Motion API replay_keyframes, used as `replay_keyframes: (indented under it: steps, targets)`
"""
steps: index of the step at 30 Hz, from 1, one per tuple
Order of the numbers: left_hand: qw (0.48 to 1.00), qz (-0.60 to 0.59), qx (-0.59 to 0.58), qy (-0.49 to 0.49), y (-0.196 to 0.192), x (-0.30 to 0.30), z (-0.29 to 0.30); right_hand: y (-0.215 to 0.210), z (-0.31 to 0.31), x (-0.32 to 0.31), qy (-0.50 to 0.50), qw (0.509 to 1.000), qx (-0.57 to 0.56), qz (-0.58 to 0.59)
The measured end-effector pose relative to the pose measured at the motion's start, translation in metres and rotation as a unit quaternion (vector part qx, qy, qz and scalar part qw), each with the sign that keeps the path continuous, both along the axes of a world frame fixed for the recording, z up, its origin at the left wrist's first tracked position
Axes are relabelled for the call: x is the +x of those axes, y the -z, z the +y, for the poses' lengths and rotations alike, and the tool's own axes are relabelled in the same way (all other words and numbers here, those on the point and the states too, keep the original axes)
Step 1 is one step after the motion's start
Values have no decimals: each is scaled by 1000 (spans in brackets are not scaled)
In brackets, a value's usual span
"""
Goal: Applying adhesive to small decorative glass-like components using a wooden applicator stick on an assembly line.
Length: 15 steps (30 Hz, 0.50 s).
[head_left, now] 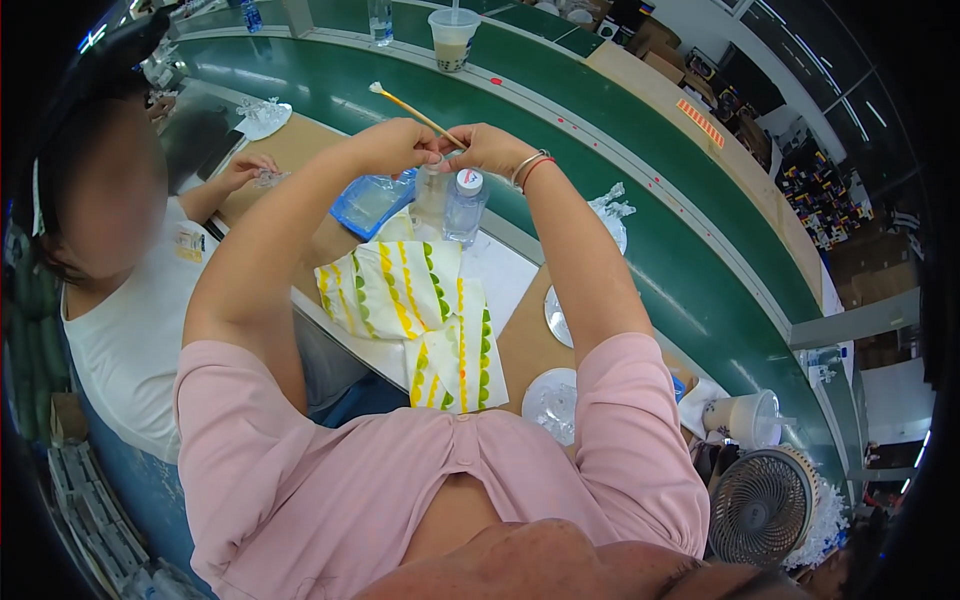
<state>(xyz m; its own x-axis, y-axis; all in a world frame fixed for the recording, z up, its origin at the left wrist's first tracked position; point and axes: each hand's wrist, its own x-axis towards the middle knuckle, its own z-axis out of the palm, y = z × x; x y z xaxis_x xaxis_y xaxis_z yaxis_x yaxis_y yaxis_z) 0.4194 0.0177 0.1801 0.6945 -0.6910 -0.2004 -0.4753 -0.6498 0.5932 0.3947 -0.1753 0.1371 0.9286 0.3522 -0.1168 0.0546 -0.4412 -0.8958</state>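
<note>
My right hand (492,150) is closed around the lower end of a slim wooden-handled brush (415,113), its pale tip pointing up and to the far left. Fingers of my left hand (398,146) are pinched together close to the right fingertips; what they hold is too small to make out. Right below both hands stands a clear open container (430,195). Beside it is a clear bottle (463,215) with a white cap, holding clear liquid. A blue tray (345,212) with clear plastic in it lies to the left. Yellow-and-green patterned paper towels (400,290) spread nearer to me.
A green conveyor belt (570,165) curves past the far side of the bench. A drink cup (452,40) stands on it. Round clear discs (550,403) lie right of the towels. Another drink cup (742,418) and a fan (762,505) are at right. A co-worker (130,330) sits at left.
</note>
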Motion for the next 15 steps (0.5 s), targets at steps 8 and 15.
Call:
replay_keyframes:
  steps: [8, 15]
  targets:
    - [994, 29, 97, -35, -12, 7, -6, -10, 18, -9, 7, 1000, -8, -10]
    - [976, -22, 211, -58, -19, -3, -11, -21, 32, -13, -13, 998, -65, -10]
